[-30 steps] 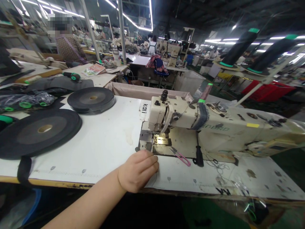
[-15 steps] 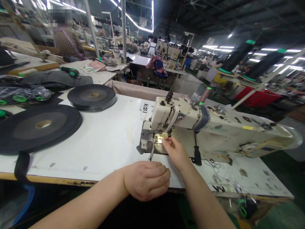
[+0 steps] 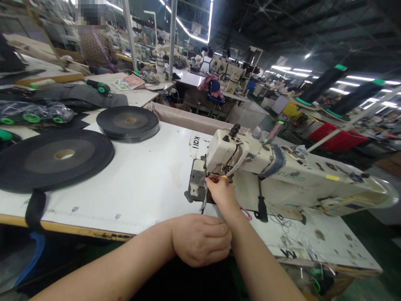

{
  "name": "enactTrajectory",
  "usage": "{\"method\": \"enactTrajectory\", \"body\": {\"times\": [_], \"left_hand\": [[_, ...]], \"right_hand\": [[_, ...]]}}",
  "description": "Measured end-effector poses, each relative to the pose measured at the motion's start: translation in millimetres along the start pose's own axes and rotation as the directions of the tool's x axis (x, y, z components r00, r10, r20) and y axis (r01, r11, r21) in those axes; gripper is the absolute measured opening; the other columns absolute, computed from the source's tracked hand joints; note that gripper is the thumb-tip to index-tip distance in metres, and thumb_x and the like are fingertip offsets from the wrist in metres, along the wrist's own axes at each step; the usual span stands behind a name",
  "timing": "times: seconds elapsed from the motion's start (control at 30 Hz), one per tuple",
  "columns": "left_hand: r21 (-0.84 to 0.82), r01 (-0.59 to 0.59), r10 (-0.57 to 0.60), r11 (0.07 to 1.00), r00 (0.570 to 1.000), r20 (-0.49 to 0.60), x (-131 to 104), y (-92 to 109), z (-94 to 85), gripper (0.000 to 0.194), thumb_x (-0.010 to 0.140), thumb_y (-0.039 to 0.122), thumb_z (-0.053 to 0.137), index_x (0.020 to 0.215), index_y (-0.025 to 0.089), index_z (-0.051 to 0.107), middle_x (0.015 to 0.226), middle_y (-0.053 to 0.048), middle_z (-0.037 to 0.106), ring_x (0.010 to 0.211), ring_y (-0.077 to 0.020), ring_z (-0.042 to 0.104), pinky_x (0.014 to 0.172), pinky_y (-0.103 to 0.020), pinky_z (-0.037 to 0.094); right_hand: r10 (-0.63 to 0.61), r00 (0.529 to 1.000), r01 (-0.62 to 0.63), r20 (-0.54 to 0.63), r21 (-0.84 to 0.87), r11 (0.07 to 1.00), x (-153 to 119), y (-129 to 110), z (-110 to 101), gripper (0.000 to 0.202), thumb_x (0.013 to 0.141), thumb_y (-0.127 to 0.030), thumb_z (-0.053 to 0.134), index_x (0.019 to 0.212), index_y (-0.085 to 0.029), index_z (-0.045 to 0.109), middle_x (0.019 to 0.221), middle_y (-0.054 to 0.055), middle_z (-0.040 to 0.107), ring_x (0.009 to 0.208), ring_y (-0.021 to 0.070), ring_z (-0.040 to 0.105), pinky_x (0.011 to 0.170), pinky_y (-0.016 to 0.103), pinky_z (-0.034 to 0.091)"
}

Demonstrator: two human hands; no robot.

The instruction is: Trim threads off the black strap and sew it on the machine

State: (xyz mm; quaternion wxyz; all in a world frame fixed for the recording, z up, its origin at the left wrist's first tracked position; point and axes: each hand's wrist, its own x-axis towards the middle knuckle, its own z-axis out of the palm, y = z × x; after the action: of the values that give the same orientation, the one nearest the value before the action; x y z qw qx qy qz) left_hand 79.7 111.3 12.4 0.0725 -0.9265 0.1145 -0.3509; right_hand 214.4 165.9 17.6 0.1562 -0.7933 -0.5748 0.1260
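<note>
Right hand [image 3: 222, 192]: lower centre of the frame, fingertips pinched together at the needle area under the head of the sewing machine [image 3: 282, 175]; what they pinch is too small to tell (possibly thread). Left hand [image 3: 200, 239]: bottom centre, curled into a loose fist at the near edge of the white table [image 3: 140, 184], just below the right wrist; whether it grasps anything cannot be told. A thin strip [image 3: 203, 205] hangs from the machine's metal guide block [image 3: 198, 180], ending just above the left hand.

Sewing machine: cream, worn, lying across the centre right of the frame, a grey band wrapped round its arm. Pink-handled thread snips [image 3: 246, 212]: on the machine bed, partly hidden by the right wrist. Black-handled screwdriver [image 3: 260, 205]: beside the snips, to their right.

Large black tape roll [image 3: 53, 156]: flat on the table, left of the frame, a loose end hanging over the table's near edge. Smaller black tape roll [image 3: 128, 122]: behind it, upper left centre. Two black thread cones [image 3: 322, 83]: upper right. A person in a patterned top [image 3: 97, 49]: upper left, at another table.
</note>
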Motion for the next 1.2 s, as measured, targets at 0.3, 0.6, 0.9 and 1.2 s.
{"method": "enactTrajectory", "body": {"times": [0.3,0.6,0.9,1.2], "left_hand": [[0.138,0.109,-0.099,0.984,0.992,-0.078,-9,9,-6.8,0.036,0.089,0.031,0.049,0.118,0.018,0.066,0.106,-0.012,0.066,0.076,-0.0237,0.056,0.061,-0.039,0.044],[-0.232,0.931,-0.936,0.283,0.215,-0.281,-24,-14,-9.4,0.017,0.081,0.007,0.044,0.083,0.017,0.057,0.085,-0.008,0.060,0.087,-0.0213,0.056,0.079,-0.037,0.047],[-0.583,0.578,-0.728,-0.571,-0.030,0.685,-25,-57,-9.9,0.035,0.083,0.045,0.067,0.075,0.010,0.061,0.071,-0.012,0.069,0.056,-0.0136,0.061,0.041,-0.021,0.023],[-0.363,0.876,-0.869,-0.319,-0.118,0.480,-30,-59,-4.6,0.011,0.089,0.018,0.054,0.078,0.016,0.059,0.055,0.002,0.053,0.051,-0.0115,0.045,0.053,-0.025,0.032]], "right_hand": [[-0.058,0.998,0.060,-0.020,0.143,0.988,0,16,5,0.018,0.085,-0.031,0.060,0.080,-0.018,0.072,0.075,0.005,0.071,0.073,0.0199,0.066,0.065,0.027,0.044],[-0.201,0.968,0.051,0.147,0.674,0.737,-40,40,-20,0.028,0.073,-0.042,0.066,0.076,-0.015,0.066,0.065,-0.001,0.057,0.061,0.0131,0.049,0.058,0.025,0.038],[-0.495,0.867,0.393,0.062,0.525,0.755,-107,13,-36,0.009,0.074,-0.010,0.060,0.069,-0.018,0.060,0.071,-0.002,0.054,0.067,0.0108,0.050,0.063,0.023,0.037],[-0.653,0.750,0.529,0.110,0.493,0.691,-131,2,-32,0.006,0.085,-0.013,0.066,0.082,-0.019,0.066,0.082,-0.001,0.062,0.080,0.0130,0.056,0.072,0.026,0.038]]}}
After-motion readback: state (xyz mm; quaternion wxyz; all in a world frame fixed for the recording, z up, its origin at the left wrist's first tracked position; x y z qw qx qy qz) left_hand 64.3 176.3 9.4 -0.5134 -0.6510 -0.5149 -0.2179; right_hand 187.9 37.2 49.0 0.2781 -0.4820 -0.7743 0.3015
